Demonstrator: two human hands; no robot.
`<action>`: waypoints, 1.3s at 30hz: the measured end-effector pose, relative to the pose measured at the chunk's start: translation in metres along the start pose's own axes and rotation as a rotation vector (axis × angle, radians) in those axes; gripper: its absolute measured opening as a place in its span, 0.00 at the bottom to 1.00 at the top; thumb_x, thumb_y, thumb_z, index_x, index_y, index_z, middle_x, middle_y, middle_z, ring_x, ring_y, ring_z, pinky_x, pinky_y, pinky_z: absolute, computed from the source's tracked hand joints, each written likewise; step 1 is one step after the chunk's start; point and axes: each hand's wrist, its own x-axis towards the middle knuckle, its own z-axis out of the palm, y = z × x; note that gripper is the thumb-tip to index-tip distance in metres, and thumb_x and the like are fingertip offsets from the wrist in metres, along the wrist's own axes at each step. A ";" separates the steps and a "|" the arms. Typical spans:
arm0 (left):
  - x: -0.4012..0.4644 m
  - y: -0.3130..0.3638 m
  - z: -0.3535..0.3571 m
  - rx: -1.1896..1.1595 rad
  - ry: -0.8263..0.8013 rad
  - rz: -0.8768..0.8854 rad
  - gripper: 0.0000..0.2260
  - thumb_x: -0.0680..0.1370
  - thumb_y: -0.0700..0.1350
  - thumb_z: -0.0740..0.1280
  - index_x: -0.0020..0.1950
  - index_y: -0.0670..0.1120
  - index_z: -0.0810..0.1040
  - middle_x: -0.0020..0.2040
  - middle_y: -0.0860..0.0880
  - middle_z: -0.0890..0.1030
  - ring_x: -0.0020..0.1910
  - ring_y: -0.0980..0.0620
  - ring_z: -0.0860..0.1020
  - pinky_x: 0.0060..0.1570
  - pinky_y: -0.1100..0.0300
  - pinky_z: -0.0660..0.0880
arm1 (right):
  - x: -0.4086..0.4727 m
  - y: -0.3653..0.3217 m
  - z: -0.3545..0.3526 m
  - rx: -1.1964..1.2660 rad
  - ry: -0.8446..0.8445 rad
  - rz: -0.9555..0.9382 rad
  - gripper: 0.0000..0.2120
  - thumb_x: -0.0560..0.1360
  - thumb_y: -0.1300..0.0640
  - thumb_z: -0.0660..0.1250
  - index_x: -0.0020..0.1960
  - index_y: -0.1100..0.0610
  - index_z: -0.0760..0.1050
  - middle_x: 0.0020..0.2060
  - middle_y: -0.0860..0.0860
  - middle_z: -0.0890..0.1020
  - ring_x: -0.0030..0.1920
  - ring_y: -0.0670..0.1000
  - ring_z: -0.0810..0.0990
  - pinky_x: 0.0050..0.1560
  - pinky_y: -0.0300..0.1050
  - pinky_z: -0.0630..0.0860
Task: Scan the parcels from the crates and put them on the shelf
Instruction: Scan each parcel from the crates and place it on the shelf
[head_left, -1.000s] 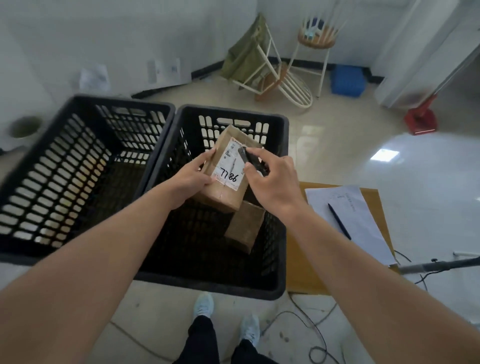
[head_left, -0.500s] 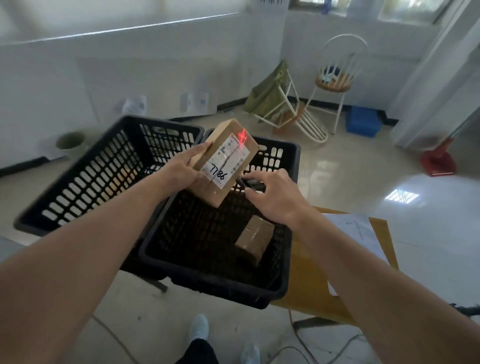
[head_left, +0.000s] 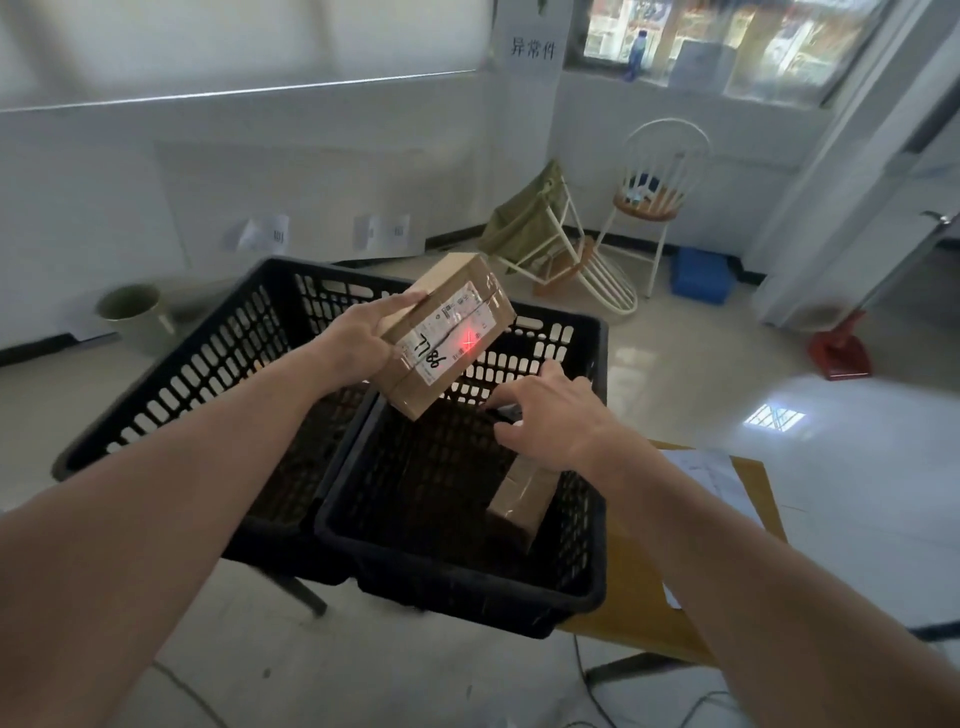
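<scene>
From the head camera we see the left hand (head_left: 363, 338) gripping a cardboard parcel (head_left: 444, 332) tilted above the two black crates (head_left: 582, 525) — a red scanner cross glows on its white label. The right hand (head_left: 550, 415) curls around a dark scanner (head_left: 501, 413), mostly hidden, aimed at the parcel. A second parcel (head_left: 522, 501) lies inside the right crate — just beneath that hand.

A white spindle-back chair (head_left: 655, 208) stands by the wall, another tipped over (head_left: 566, 260) beside it. A blue box (head_left: 698, 275) sits near them.
</scene>
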 end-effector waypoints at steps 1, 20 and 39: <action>-0.001 -0.001 -0.004 0.005 -0.007 0.008 0.36 0.81 0.31 0.68 0.77 0.69 0.70 0.65 0.54 0.77 0.60 0.54 0.80 0.57 0.55 0.82 | -0.002 -0.005 0.000 -0.009 -0.006 0.011 0.18 0.84 0.42 0.65 0.73 0.36 0.75 0.66 0.56 0.69 0.63 0.65 0.72 0.64 0.60 0.74; -0.033 -0.025 -0.059 0.128 -0.045 0.071 0.36 0.80 0.33 0.70 0.80 0.64 0.69 0.73 0.48 0.71 0.65 0.45 0.77 0.66 0.43 0.79 | -0.035 -0.078 0.013 -0.064 -0.044 0.077 0.18 0.83 0.45 0.68 0.72 0.40 0.77 0.63 0.55 0.69 0.63 0.62 0.71 0.67 0.61 0.74; -0.060 -0.018 -0.063 -0.059 -0.044 0.016 0.38 0.80 0.33 0.69 0.77 0.71 0.68 0.62 0.53 0.78 0.58 0.54 0.81 0.52 0.56 0.82 | -0.041 -0.093 0.018 0.239 0.226 0.157 0.17 0.83 0.43 0.66 0.72 0.37 0.76 0.63 0.55 0.70 0.61 0.63 0.75 0.63 0.60 0.78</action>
